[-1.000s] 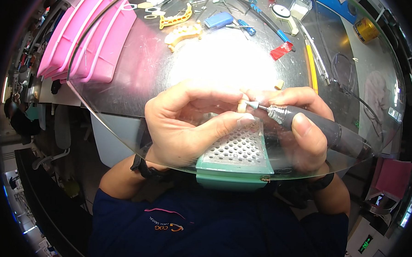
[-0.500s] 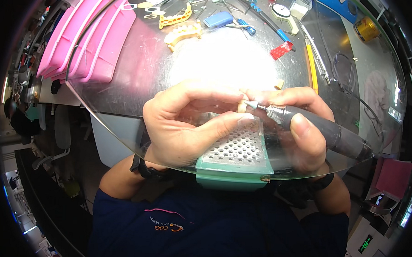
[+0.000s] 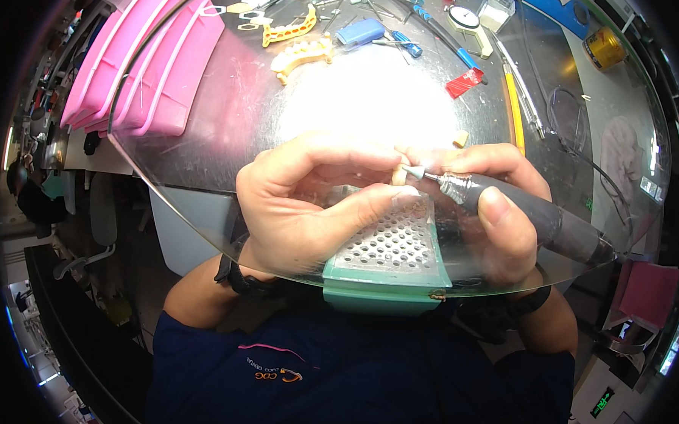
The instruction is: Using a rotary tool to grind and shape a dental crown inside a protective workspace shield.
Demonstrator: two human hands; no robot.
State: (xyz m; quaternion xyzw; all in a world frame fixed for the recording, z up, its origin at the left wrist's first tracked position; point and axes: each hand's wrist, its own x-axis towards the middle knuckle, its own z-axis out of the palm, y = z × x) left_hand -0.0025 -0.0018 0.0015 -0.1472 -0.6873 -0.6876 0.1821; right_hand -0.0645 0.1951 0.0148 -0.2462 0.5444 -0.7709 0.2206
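Note:
Between the thumb and fingertips of my left hand (image 3: 302, 199) is a small cream dental crown (image 3: 399, 174), partly hidden by the fingers. My right hand (image 3: 510, 219) wraps round a dark dental handpiece (image 3: 533, 213), its thumb lying along the near side. A pale grey-green cone-shaped polishing bur (image 3: 415, 171) sticks out of the handpiece's metal tip and meets the crown, or almost does. Under both hands is a perforated metal grille (image 3: 391, 244) in a green frame (image 3: 386, 278). A clear shield (image 3: 203, 206) lies between my view and the hands.
Pink trays (image 3: 153, 60) are stacked at the left. Yellow dental models (image 3: 301, 55), a blue block (image 3: 360, 32), a dial gauge (image 3: 465, 22) and several hand tools lie at the back. A yellow pencil-like stick (image 3: 514, 110) and a small cream piece (image 3: 461, 138) rest beyond my right hand.
Almost nothing differs. The bur and handpiece tip have shifted very slightly at the crown, while both hands keep their place.

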